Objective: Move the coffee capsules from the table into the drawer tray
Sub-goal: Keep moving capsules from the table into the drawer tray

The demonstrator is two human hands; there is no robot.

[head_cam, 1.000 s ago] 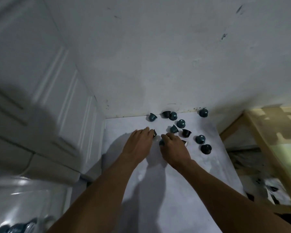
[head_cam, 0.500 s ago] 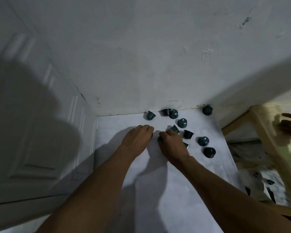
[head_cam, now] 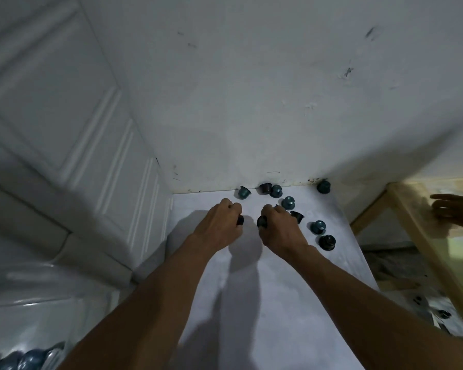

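Observation:
Several dark and teal coffee capsules [head_cam: 318,227] lie scattered at the far end of the white table [head_cam: 265,303], near the wall. My left hand [head_cam: 219,225] is curled round a dark capsule [head_cam: 240,219] that peeks out past its fingers. My right hand [head_cam: 278,228] grips another dark capsule [head_cam: 262,222]. Both hands are just above the table, close together. More capsules [head_cam: 275,190] sit behind and to the right of my right hand. Blue capsules [head_cam: 24,361] show in a clear container at the bottom left.
A white panelled door [head_cam: 72,145] stands left of the table, the white wall [head_cam: 251,89] behind it. A wooden frame [head_cam: 422,236] is on the right, where another person's hand [head_cam: 455,212] reaches in. A clear plastic container [head_cam: 38,303] is at lower left.
Both hands have curled their fingers and each has picked up a dark capsule from the table. The camera has tilted, bringing the lower-left container back into view.

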